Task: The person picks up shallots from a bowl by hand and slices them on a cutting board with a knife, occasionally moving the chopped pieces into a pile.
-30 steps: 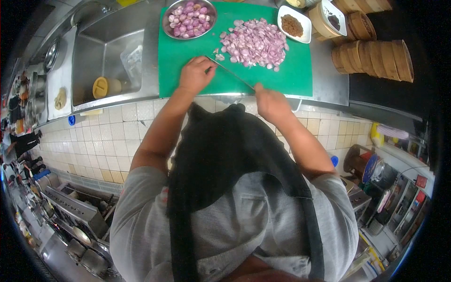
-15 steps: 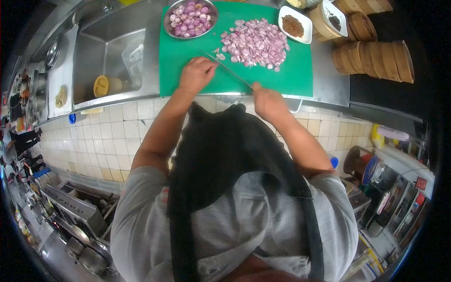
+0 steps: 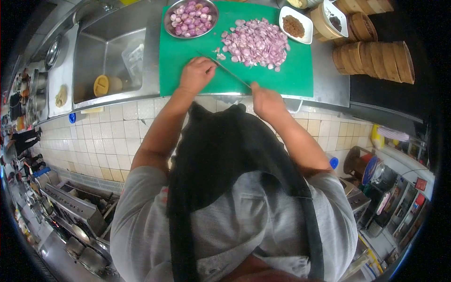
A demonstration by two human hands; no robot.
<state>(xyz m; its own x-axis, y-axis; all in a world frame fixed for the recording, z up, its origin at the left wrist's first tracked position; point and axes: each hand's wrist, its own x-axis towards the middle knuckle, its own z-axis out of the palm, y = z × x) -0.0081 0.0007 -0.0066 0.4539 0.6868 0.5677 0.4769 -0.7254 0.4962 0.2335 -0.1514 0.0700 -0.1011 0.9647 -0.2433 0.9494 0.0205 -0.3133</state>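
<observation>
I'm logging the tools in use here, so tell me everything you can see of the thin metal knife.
The thin, grey, metal-looking knife slants over the green rectangular cutting board, its tip pointing forward and left. Its handle is hidden in the person's bare right grip; the blade passes close to the bare left grip, though whether they touch is unclear. It shows as a narrow strip; no markings can be made out.

Yellow-lidded container [image 3: 101, 87] in steel sink [image 3: 96, 51]; bamboo steamers [image 3: 373, 60] at right.
</observation>
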